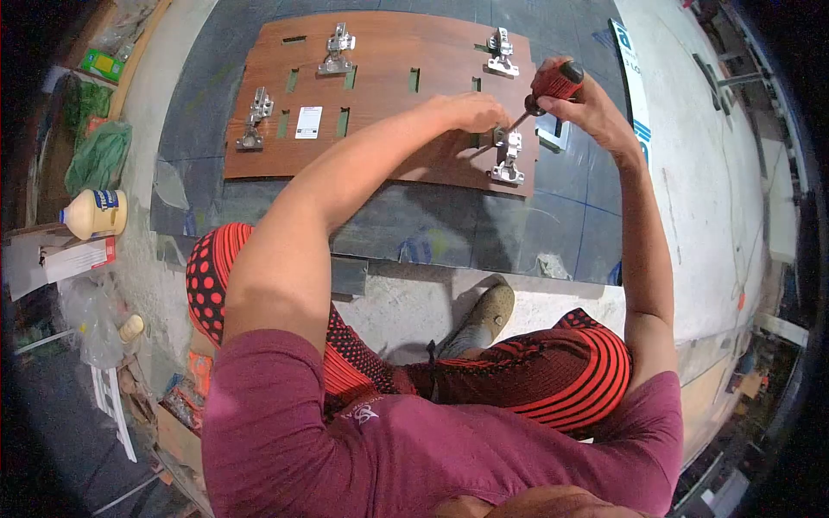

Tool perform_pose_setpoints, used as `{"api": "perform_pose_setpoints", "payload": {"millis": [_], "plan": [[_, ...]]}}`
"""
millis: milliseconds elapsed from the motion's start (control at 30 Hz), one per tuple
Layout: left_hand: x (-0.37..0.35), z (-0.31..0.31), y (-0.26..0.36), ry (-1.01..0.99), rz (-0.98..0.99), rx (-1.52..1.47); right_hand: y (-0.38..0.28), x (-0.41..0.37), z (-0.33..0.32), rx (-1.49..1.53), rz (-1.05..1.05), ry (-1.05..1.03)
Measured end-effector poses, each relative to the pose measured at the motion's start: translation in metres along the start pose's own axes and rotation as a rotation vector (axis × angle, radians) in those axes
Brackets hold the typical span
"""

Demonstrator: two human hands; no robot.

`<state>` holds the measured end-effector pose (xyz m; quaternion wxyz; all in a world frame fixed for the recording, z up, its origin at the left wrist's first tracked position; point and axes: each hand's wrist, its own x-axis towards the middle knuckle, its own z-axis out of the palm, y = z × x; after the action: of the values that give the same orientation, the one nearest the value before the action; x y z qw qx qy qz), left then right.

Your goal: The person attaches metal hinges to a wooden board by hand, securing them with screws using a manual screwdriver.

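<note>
A screwdriver (557,83) with a red and black handle is gripped in my right hand (580,105). Its shaft slants down and left to a metal cabinet hinge (508,160) near the panel's front right corner. My left hand (473,112) is at the shaft's lower end, fingers curled and drawn together beside the hinge; whatever they pinch is hidden. Beneath both hands lies a brown wood-look panel (380,129) with several slots cut through it. More hinges sit on it: one at the back right (502,53), one at the back (337,50) and one at the left (256,119).
The panel rests on a dark, scuffed work surface (345,211). A white label (308,123) is on the panel; a white printed strip (629,78) lies along the right edge. At left stand a cream jug (93,213) and green plastic bags (98,155). My legs are below the front edge.
</note>
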<state>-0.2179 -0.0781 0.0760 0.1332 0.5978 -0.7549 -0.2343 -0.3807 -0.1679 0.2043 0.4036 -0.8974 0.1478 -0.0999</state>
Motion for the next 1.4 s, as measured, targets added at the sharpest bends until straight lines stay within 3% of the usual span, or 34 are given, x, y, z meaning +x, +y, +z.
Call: {"api": "perform_pose_setpoints", "payload": {"millis": [267, 367, 433, 567, 633, 867, 967, 1033, 1133, 1400], "plan": [[0.000, 0.002, 0.000, 0.007, 0.020, 0.051, 0.003, -0.001, -0.008, 0.056, 0.000, -0.050], [-0.013, -0.013, 0.017, -0.001, -0.055, -0.014, 0.001, -0.001, -0.008, -0.138, 0.049, 0.011], [-0.012, -0.011, 0.015, 0.005, -0.047, -0.027, -0.018, -0.001, -0.005, 0.077, -0.024, -0.065], [-0.004, -0.004, 0.005, -0.014, -0.016, 0.019, 0.001, 0.001, -0.016, 0.202, 0.016, -0.235], [-0.005, -0.007, 0.008, -0.024, -0.018, 0.031, 0.010, 0.002, -0.014, -0.067, 0.008, -0.074], [-0.003, 0.000, 0.003, 0.044, 0.070, 0.041, -0.013, -0.006, -0.016, 0.107, 0.027, -0.076], [-0.004, -0.004, 0.011, -0.010, 0.038, 0.129, 0.000, -0.006, -0.023, 0.160, 0.072, -0.194], [-0.006, -0.006, 0.013, -0.005, 0.016, 0.095, 0.006, -0.006, -0.022, 0.118, -0.055, -0.133], [-0.005, -0.004, 0.012, 0.008, 0.001, 0.080, 0.009, -0.004, -0.020, -0.061, -0.072, -0.007], [0.004, 0.009, -0.006, 0.044, 0.101, 0.164, -0.003, -0.006, -0.013, 0.007, -0.015, 0.061]]}}
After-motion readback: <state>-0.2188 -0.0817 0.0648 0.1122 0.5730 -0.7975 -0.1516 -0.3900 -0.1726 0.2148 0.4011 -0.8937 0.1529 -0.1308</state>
